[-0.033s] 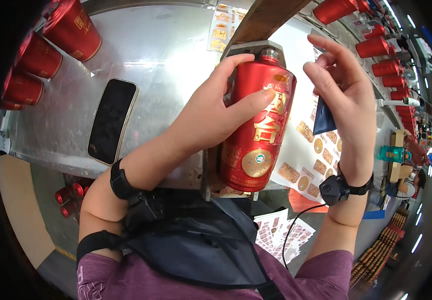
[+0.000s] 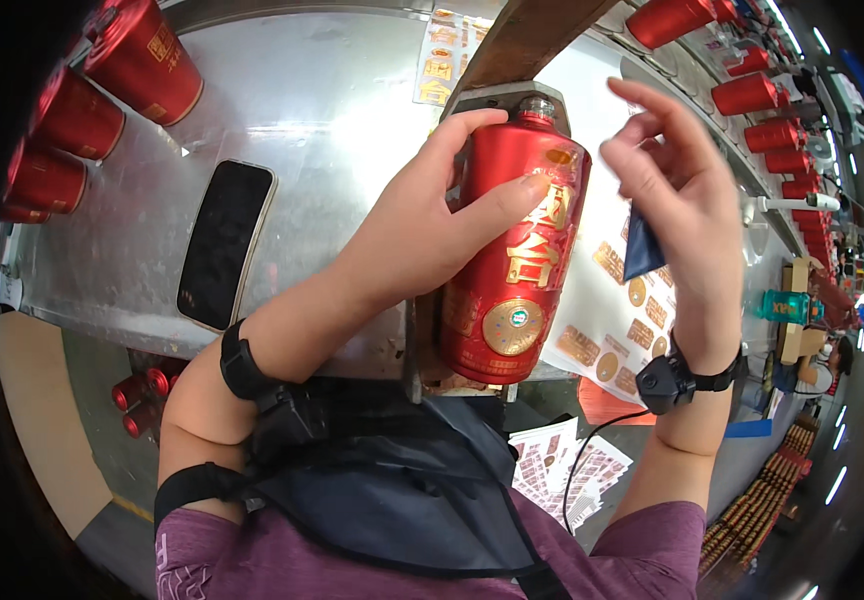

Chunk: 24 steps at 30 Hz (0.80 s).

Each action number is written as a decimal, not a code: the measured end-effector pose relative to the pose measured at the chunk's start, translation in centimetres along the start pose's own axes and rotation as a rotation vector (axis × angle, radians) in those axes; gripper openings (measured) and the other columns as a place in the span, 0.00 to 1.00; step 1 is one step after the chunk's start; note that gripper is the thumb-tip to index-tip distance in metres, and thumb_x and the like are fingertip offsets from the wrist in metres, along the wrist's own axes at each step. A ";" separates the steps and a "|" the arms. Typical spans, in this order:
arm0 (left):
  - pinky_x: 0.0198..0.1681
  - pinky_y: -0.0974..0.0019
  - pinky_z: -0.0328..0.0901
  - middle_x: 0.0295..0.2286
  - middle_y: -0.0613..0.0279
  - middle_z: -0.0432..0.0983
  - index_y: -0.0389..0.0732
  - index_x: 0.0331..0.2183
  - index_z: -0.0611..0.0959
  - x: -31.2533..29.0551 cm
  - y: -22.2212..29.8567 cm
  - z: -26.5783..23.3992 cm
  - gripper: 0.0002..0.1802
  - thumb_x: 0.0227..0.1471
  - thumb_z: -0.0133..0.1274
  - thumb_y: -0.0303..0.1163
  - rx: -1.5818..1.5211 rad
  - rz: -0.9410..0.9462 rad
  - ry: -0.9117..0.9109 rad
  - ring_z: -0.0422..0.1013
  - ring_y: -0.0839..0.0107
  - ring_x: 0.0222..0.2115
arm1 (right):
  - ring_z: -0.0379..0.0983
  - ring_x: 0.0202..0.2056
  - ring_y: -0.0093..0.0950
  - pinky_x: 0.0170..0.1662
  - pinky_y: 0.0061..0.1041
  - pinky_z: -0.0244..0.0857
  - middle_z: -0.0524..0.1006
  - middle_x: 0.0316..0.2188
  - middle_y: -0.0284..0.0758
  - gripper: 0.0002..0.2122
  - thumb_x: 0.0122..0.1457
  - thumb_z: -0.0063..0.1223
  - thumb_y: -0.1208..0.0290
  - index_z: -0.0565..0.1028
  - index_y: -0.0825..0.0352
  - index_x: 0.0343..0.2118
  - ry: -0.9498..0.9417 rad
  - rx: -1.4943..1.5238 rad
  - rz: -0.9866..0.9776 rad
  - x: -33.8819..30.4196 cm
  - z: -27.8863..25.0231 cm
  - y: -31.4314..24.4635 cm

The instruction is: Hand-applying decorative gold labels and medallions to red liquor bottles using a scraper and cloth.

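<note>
Steel worktop — phone, red bottles along its edge.

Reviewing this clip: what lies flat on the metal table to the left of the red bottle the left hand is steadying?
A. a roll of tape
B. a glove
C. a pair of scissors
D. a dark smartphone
D: a dark smartphone lies screen-up on the metal table, left of the red bottle under the left hand.

Bright overhead light, glare on steel table, fisheye-bent dark edges, sharp centre.

left hand curled gripping, right hand raised, fingers pinched
</note>
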<state>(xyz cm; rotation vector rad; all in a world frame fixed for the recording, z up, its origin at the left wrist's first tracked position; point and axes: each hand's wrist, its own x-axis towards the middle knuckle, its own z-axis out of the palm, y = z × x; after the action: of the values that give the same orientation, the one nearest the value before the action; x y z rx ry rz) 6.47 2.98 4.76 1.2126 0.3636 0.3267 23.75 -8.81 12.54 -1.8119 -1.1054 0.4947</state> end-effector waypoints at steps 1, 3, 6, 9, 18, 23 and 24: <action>0.53 0.63 0.68 0.53 0.50 0.71 0.38 0.63 0.60 0.1 -0.1 0.0 0.35 0.62 0.55 0.35 0.005 -0.002 -0.006 0.73 0.67 0.50 | 0.66 0.28 0.12 0.32 0.13 0.62 0.71 0.33 0.26 0.27 0.51 0.72 0.68 0.75 0.68 0.54 -0.033 0.078 0.028 -0.6 0.3 0.5; 0.53 0.64 0.69 0.52 0.51 0.72 0.37 0.62 0.61 0.4 -0.4 0.1 0.33 0.63 0.54 0.36 0.011 0.028 0.004 0.73 0.68 0.49 | 0.66 0.28 0.12 0.36 0.12 0.63 0.69 0.35 0.26 0.31 0.50 0.73 0.69 0.72 0.67 0.57 -0.066 0.162 0.099 -1.6 1.0 1.2; 0.46 0.65 0.72 0.46 0.49 0.75 0.34 0.59 0.65 0.5 -0.8 0.5 0.37 0.57 0.61 0.44 -0.092 0.073 0.047 0.74 0.70 0.44 | 0.68 0.30 0.12 0.36 0.12 0.63 0.69 0.36 0.25 0.29 0.53 0.71 0.69 0.72 0.67 0.58 -0.047 0.171 0.099 -2.1 1.4 2.4; 0.47 0.67 0.71 0.46 0.52 0.75 0.34 0.58 0.66 0.3 -0.2 0.6 0.33 0.61 0.57 0.42 -0.076 0.043 0.066 0.73 0.72 0.45 | 0.69 0.32 0.12 0.37 0.12 0.64 0.69 0.36 0.25 0.27 0.57 0.68 0.68 0.71 0.68 0.58 -0.044 0.332 0.207 -2.1 1.2 2.6; 0.50 0.71 0.68 0.47 0.59 0.74 0.35 0.57 0.68 0.5 0.1 0.2 0.26 0.67 0.47 0.43 -0.177 0.032 0.041 0.72 0.76 0.45 | 0.66 0.31 0.12 0.39 0.13 0.64 0.72 0.46 0.32 0.30 0.55 0.68 0.68 0.69 0.69 0.60 -0.053 0.314 0.196 -2.9 2.2 2.8; 0.58 0.67 0.61 0.52 0.59 0.72 0.38 0.60 0.68 0.3 0.0 -0.2 0.25 0.69 0.41 0.42 -0.075 0.010 0.049 0.68 0.74 0.52 | 0.68 0.31 0.11 0.39 0.13 0.64 0.77 0.35 0.27 0.26 0.59 0.65 0.68 0.71 0.68 0.59 -0.117 0.296 0.308 -2.7 2.0 2.6; 0.58 0.68 0.61 0.51 0.59 0.72 0.38 0.60 0.68 0.3 0.0 -0.3 0.25 0.69 0.41 0.42 -0.061 0.017 0.039 0.68 0.74 0.52 | 0.69 0.32 0.11 0.39 0.13 0.63 0.77 0.34 0.26 0.25 0.60 0.63 0.68 0.71 0.68 0.59 -0.116 0.282 0.312 -2.8 1.9 2.5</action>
<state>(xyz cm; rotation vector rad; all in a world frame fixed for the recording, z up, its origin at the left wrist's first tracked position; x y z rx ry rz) 6.65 3.36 4.61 1.1512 0.3741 0.3742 22.16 -10.65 9.07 -1.7252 -0.7828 0.9033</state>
